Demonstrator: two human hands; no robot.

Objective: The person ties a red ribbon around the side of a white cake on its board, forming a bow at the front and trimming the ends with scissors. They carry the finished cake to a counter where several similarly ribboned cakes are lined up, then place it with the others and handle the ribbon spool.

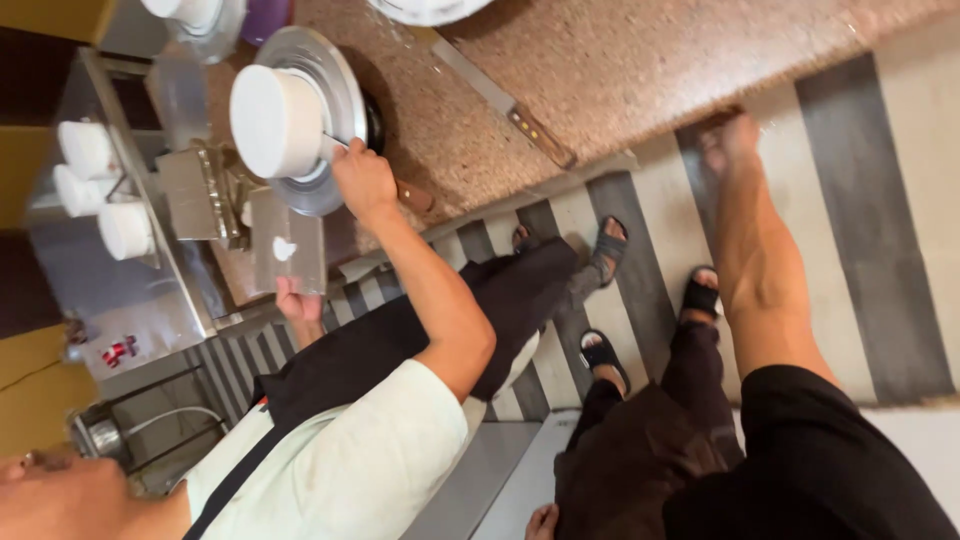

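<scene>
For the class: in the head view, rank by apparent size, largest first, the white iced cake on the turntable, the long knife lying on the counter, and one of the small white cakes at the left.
1. White iced cake.
2. Long knife: longer than the cake is wide, but far thinner, so this ranking is unsure.
3. Small white cake, clearly smallest.

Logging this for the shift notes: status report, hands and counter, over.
Right hand braced on counter edge, empty. Left hand low, grip unclear. Long knife nearest, untouched. Co-worker working white cake alongside.
</scene>
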